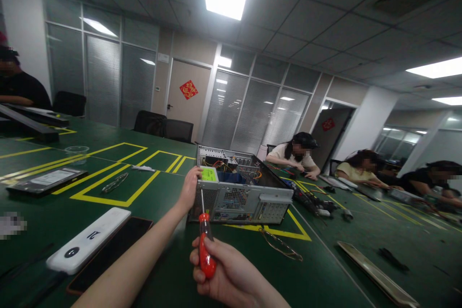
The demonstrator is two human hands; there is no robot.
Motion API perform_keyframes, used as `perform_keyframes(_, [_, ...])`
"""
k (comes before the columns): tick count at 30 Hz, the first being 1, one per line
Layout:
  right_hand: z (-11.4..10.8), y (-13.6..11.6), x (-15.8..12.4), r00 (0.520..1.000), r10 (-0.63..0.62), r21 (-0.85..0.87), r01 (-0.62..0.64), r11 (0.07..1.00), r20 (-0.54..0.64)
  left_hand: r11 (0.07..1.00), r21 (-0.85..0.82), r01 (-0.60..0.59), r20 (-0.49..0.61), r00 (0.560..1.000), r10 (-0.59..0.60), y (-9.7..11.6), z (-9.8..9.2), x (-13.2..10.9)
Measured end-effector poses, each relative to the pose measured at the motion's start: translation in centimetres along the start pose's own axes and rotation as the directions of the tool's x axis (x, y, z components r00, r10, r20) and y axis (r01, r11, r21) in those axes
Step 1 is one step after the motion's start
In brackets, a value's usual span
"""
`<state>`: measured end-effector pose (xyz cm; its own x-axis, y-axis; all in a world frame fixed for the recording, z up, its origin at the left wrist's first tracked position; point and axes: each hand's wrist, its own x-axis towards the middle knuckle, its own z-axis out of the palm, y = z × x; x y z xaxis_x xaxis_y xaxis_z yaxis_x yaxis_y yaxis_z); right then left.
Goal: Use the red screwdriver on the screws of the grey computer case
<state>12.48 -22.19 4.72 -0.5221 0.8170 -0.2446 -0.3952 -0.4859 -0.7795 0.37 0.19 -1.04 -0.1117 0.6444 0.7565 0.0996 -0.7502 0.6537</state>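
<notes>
An open computer case (274,197) lies on the green table with its rear panel facing me and wires showing inside. In its left corner sits a power supply (209,174) with a bright green label. My left hand (189,190) is closed over the left edge of this unit, fingers curled on its top. A screwdriver (207,255) with a red and dark handle is gripped in my right hand (220,267). Its shaft points up and away, with the tip near the rear panel just below the power supply; whether it touches a screw I cannot tell.
A white device marked 21 (90,240) and a dark phone (111,255) lie at front left, a hard drive (46,180) beyond. Looped cables (279,245) rest right of the case. Several people work across the table, among bundled cables (314,202) and a long metal strip (375,272).
</notes>
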Motion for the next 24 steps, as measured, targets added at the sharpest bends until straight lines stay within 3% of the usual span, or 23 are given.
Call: perform_keyframes(24, [0.01, 0.23, 0.10, 1.000, 0.014, -0.014, -0.014, 1.000, -0.023, 1.000, 0.014, 0.018, 0.003, 1.000, -0.018, 0.03, -0.08, -0.03])
